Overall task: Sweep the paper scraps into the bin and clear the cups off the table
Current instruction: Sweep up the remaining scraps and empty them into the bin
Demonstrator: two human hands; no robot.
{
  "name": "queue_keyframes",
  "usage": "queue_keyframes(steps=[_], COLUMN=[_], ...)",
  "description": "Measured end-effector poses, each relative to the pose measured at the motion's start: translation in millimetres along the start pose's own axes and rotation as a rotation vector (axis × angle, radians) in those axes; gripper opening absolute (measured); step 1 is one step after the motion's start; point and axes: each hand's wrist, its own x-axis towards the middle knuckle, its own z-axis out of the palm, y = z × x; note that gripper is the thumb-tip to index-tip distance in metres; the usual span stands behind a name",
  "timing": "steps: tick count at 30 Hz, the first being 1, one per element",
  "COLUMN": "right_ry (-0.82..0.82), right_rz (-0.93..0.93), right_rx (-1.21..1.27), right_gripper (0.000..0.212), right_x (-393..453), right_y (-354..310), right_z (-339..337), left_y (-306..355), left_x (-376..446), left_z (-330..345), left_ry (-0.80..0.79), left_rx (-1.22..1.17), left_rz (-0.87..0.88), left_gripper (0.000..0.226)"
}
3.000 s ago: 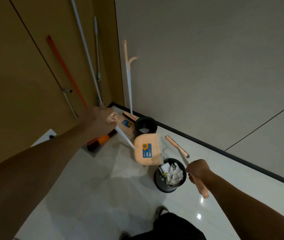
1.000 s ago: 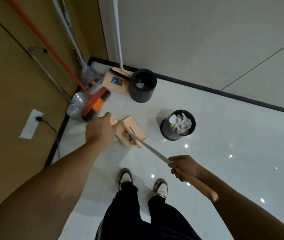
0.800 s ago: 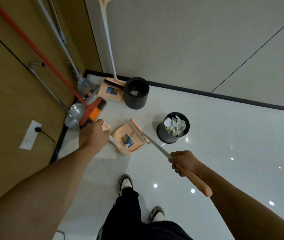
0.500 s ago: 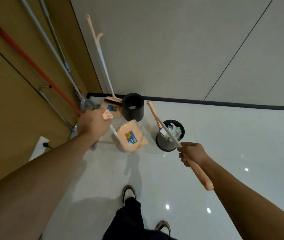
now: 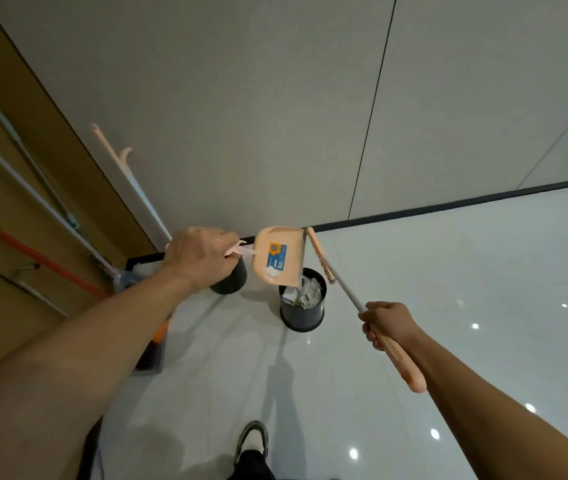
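Observation:
My left hand (image 5: 199,258) grips the handle of a peach dustpan (image 5: 280,255), which hangs tilted just above and left of a black bin (image 5: 302,308). A white paper scrap (image 5: 271,273) lies at the pan's low edge. Crumpled white paper (image 5: 305,293) fills the bin. My right hand (image 5: 388,325) grips the peach handle of a broom (image 5: 339,284), whose brush head sits beside the pan's right edge above the bin. No cups or table are in view.
A second black bin (image 5: 229,282) stands behind my left hand. Several long-handled mops and brooms (image 5: 68,216) lean in the corner by the brown wall (image 5: 16,161), including a red-handled one (image 5: 29,254). My shoe (image 5: 253,441) stands on the glossy white floor.
The dustpan has been lifted from the floor and tipped over the bin, and the broom head has swung up beside it. The view has tilted upward toward the wall.

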Motion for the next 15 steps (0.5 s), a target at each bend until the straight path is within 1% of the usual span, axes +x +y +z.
queue_keyframes(steps=[1,3,5,6,11,15], right_ry=[0.011,0.034,0.057,0.066,0.084,0.098], right_rz=[0.004,0.007,0.003,0.003,0.012,0.021], right_rx=[0.007,0.02,0.032,0.036,0.055,0.071], right_gripper=[0.014,0.01,0.012,0.015,0.024,0.017], right_x=[1,3,6,8,16,19], right_y=[-1,-3,-4,-5,-11,-15], right_z=[0,3,7,9,16,26], left_y=[-1,1,5,5,-12,-32], left_x=[6,15,20,22,23,33], left_z=[0,2,10,15,35,39], left_ry=[-0.01,-0.036,-0.051,-0.055,-0.047,-0.003], left_rx=[0.003,-0.023,-0.04,-0.034,0.019,0.046], left_rz=[0.038,0.178,0.349,0.407,0.528,0.598], left_gripper=[0.02,0.021,0.019,0.018,0.017,0.021])
